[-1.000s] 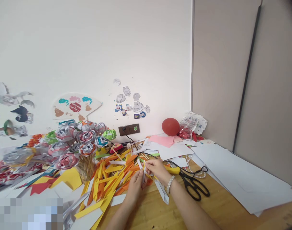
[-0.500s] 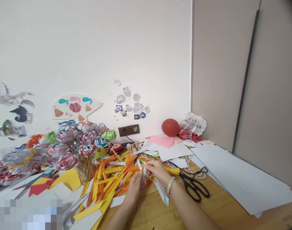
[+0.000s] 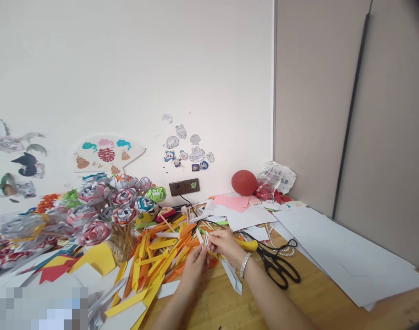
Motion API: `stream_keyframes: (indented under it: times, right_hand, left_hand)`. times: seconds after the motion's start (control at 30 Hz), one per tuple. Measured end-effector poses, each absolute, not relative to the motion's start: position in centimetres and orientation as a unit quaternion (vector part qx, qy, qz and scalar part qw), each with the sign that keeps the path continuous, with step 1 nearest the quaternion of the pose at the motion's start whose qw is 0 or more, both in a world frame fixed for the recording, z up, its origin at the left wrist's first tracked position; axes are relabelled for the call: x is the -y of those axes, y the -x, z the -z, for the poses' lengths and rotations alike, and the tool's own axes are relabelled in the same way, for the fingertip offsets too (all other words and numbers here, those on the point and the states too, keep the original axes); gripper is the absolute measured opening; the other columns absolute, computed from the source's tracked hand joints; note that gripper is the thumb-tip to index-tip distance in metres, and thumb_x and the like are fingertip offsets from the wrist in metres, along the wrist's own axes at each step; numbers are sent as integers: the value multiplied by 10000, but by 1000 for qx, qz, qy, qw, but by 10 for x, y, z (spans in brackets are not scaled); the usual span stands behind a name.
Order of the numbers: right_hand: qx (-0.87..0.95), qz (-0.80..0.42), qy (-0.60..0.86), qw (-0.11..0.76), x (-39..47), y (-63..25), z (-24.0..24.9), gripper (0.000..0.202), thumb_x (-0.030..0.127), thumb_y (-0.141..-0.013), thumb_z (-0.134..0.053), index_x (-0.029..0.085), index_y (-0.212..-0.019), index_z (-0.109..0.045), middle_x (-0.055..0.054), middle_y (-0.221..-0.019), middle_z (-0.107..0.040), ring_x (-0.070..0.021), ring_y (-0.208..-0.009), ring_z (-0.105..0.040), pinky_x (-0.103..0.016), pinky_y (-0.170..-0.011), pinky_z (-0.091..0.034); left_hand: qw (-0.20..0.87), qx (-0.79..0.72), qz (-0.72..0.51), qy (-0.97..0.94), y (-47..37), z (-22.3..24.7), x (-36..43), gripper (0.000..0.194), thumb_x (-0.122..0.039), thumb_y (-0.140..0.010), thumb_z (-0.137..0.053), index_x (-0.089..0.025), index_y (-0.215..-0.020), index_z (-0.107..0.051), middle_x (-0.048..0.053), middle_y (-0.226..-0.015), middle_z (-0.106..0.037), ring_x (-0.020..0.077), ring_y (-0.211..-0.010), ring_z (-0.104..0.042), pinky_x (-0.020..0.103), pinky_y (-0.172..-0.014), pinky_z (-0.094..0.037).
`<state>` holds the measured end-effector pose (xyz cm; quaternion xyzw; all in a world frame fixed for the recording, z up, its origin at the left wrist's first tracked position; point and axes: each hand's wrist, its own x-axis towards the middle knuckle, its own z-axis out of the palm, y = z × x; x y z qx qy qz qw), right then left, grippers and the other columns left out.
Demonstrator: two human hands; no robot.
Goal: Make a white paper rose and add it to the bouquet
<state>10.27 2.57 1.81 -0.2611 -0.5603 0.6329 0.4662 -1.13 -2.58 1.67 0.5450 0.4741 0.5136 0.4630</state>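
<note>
A small folded paper strip [image 3: 206,239], white with some yellow, is pinched between my two hands above the wooden table. My left hand [image 3: 196,261] grips it from below, fingers closed. From the right, my right hand [image 3: 223,242] holds its upper end between thumb and fingers; a sparkly bracelet circles that wrist. Much of the strip is hidden by the fingers. Just left of my hands lies a heap of yellow and orange folded paper strips [image 3: 154,256]. Beneath my right wrist rests a white folded strip [image 3: 232,277].
Black-handled scissors [image 3: 281,268] lie right of my right forearm. Large white sheets [image 3: 343,256] cover the table's right side. A red balloon [image 3: 244,183] and a plastic bag [image 3: 276,181] stand by the wall. Paper flowers [image 3: 123,197] crowd the left, and a cable runs from the socket [image 3: 184,187].
My left hand has shifted slightly upward along the paper strip, and less of the strip shows below the fingers. The right hand stays nearly in place.
</note>
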Motion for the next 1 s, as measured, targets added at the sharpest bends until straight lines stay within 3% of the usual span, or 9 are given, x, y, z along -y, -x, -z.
stream_keyframes:
  times: [0.4, 1.0]
  right_hand:
    - [551, -647, 247, 466, -22, -104, -24, 355, 463, -614, -643, 141, -535, -516, 33, -517, -488, -58, -467, -418, -204, -499, -308]
    - [540, -657, 233, 471, -26, -104, -19, 388, 494, -602, -676, 137, -577, -526, 32, -540, -494, -58, -482, -431, -200, -505, -315]
  left_hand:
    - [463, -479, -503, -551, 11, -19, 26, 510, -681, -587, -539, -184, -653, -447, -107, -449, -343, 37, -358, -235, 195, -381, -169]
    - [497, -439, -523, -536, 10, -21, 30, 447, -613, -653, -548, -175, -646, -461, -83, -490, -379, 30, -372, -207, 198, -391, -151]
